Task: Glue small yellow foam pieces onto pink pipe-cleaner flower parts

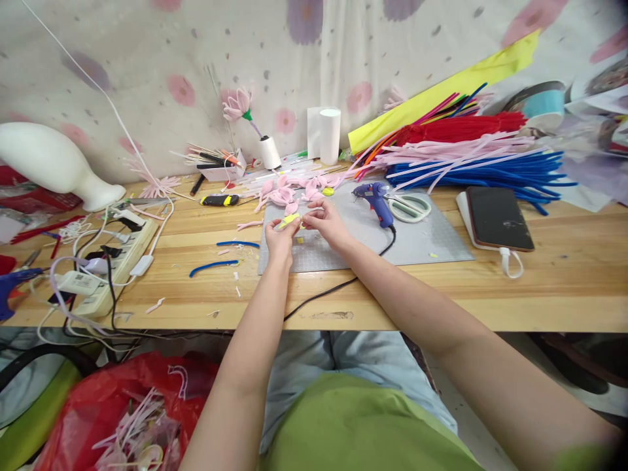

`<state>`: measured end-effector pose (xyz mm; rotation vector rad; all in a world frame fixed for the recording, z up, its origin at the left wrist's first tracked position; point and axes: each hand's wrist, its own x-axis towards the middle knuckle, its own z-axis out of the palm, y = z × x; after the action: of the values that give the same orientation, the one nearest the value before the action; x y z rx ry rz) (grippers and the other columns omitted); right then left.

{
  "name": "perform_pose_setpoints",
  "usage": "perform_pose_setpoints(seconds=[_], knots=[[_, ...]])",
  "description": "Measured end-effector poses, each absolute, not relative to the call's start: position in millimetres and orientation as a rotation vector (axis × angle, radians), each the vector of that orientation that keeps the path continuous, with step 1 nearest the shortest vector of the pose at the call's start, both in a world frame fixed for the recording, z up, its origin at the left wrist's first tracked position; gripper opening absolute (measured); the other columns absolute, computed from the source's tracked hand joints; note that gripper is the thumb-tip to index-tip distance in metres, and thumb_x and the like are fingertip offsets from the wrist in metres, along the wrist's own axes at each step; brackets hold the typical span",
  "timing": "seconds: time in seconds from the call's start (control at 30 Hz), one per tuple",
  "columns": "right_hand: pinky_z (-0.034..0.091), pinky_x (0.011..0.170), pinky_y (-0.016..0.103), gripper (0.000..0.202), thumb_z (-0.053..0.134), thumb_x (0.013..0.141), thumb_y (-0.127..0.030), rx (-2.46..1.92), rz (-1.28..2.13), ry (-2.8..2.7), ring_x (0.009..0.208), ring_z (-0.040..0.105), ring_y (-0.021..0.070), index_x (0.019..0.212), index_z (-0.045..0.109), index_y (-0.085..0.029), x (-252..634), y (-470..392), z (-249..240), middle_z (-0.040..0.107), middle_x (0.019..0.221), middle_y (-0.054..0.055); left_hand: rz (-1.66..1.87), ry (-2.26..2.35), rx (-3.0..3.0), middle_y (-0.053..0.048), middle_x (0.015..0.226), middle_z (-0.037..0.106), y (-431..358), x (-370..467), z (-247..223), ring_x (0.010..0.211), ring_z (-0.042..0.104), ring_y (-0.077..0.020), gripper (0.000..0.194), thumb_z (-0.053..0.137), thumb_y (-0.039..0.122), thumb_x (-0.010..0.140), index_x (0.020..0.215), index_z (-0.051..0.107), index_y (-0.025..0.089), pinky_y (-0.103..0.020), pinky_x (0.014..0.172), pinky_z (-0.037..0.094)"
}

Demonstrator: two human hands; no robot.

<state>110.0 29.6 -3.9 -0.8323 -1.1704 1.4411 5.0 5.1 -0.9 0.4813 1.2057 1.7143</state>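
Note:
My left hand (280,239) pinches a small yellow strip (289,220), which looks like paper or thin foam, above the grey cutting mat (338,256). Right beside it, my right hand (326,222) is closed, its fingertips at the strip's right end; the fingers partly hide the contact. Just beyond both hands lie pink pipe-cleaner petals (282,195), bent into loops. A blue glue gun (375,199) rests on the mat to the right, against white-handled scissors (411,208). Small yellow scraps (301,241) lie under my hands.
Bundles of blue (475,173), pink and red pipe cleaners fill the back right. A phone (498,218) leans at the right. Left are a yellow-black utility knife (219,200), blue pipe-cleaner pieces (213,267) and a cabled power strip (120,268). The glue gun's black cord (318,294) crosses the front edge.

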Motion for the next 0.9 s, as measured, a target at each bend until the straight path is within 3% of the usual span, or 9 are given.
perform_pose_setpoints(seconds=[0.3, 0.53, 0.73, 0.9], knots=[[0.051, 0.073, 0.035, 0.047, 0.07, 0.055, -0.026, -0.889, 1.359, -1.239, 0.064, 0.058, 0.0113, 0.09, 0.038, -0.024, 103, 33, -20, 0.057, 0.07, -0.008, 1.717, 1.2, 0.554, 0.003, 0.065, 0.064, 7, 1, -7, 0.061, 0.062, -0.0076, 0.044, 0.074, 0.004, 0.059, 0.089, 0.045, 0.018, -0.024, 0.075, 0.048], [0.049, 0.068, 0.032, 0.043, 0.067, 0.057, -0.024, -0.898, 1.39, -1.233, 0.06, 0.057, 0.0098, 0.087, 0.036, -0.023, 103, 29, -19, 0.057, 0.066, -0.009, 1.624, 1.185, 0.588, 0.001, 0.064, 0.064, 4, 0, -3, 0.061, 0.062, -0.0091, 0.031, 0.072, 0.007, 0.058, 0.085, 0.057, 0.014, -0.025, 0.074, 0.047], [0.048, 0.066, 0.03, 0.043, 0.067, 0.056, -0.025, -0.87, 1.438, -1.181, 0.06, 0.057, 0.0091, 0.084, 0.034, -0.024, 108, 29, -18, 0.055, 0.064, -0.01, 1.49, 1.142, 0.54, -0.007, 0.078, 0.068, 4, -6, 5, 0.081, 0.066, -0.0161, 0.019, 0.067, 0.029, 0.071, 0.08, 0.061, 0.014, -0.03, 0.078, 0.049], [0.046, 0.064, 0.028, 0.044, 0.068, 0.056, -0.024, -0.873, 1.458, -1.161, 0.06, 0.056, 0.0089, 0.084, 0.034, -0.023, 111, 28, -16, 0.056, 0.064, -0.01, 1.539, 1.164, 0.612, -0.003, 0.073, 0.068, 3, -1, 2, 0.075, 0.066, -0.0134, 0.028, 0.075, 0.017, 0.06, 0.084, 0.062, 0.013, -0.027, 0.079, 0.048]])
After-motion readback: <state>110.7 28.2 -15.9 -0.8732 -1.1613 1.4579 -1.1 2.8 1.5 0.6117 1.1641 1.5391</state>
